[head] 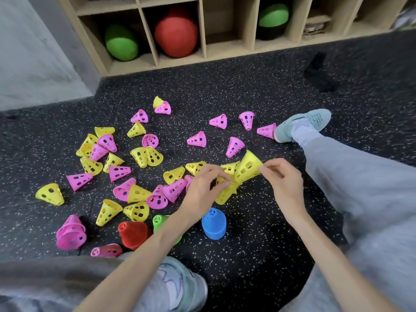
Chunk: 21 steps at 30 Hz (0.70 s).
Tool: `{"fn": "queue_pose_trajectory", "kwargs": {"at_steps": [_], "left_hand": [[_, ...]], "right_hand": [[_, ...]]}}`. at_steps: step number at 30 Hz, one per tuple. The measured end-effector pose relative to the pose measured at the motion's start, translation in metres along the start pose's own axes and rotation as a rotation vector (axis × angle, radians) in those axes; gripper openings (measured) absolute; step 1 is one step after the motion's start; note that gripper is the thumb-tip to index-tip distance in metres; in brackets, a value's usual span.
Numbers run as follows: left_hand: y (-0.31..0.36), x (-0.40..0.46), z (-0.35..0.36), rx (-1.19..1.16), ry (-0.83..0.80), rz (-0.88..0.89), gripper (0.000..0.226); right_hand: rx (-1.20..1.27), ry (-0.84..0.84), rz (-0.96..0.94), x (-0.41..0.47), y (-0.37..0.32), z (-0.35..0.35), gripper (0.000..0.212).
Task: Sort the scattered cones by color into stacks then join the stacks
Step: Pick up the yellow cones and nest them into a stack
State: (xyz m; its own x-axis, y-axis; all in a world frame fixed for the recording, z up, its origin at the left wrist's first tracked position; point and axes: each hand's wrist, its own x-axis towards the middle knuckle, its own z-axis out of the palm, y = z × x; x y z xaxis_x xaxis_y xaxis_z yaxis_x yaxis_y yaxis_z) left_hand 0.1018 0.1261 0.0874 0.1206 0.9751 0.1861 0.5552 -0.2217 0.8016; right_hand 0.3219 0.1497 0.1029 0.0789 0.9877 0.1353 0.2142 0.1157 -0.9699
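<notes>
Head view: person sits on speckled floor (247,91). Right hand (284,176) pinches the rim of a yellow cone (248,164) with fingertips, lifted and tilted. Left hand (202,190), fingers curled, grips a second yellow cone (225,194) just below it; the two touch. Pink and yellow cones lie scattered to the left; blue stack (213,222), red stack (132,234), green stack (161,224) stand near. Cones look light, thin, perforated plastic, slightly flexible; best held at the rim.

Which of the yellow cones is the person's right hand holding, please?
The yellow cone pinched at its rim by the right hand, raised above the others.
</notes>
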Motion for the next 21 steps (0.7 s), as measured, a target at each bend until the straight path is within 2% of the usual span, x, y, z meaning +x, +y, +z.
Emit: {"fn": "queue_pose_trajectory", "kwargs": {"at_steps": [3, 8, 13, 17, 21], "left_hand": [[0.002, -0.003, 0.004, -0.023, -0.019, -0.029, 0.010], [0.008, -0.006, 0.012, -0.021, 0.066, -0.012, 0.006], [0.007, -0.008, 0.013, -0.070, 0.131, -0.045, 0.015], [0.010, -0.008, 0.012, -0.151, 0.163, -0.098, 0.031], [0.000, -0.007, 0.012, -0.146, 0.153, -0.146, 0.031]], "right_hand": [[0.009, -0.092, 0.043, -0.002, 0.000, 0.006, 0.006], [-0.041, -0.202, 0.053, -0.007, 0.000, 0.017, 0.010], [-0.021, -0.262, 0.081, -0.007, 0.000, 0.022, 0.008], [-0.057, -0.401, 0.113, -0.008, 0.002, 0.029, 0.010], [-0.152, -0.441, 0.102, -0.009, 0.008, 0.037, 0.011]]}}
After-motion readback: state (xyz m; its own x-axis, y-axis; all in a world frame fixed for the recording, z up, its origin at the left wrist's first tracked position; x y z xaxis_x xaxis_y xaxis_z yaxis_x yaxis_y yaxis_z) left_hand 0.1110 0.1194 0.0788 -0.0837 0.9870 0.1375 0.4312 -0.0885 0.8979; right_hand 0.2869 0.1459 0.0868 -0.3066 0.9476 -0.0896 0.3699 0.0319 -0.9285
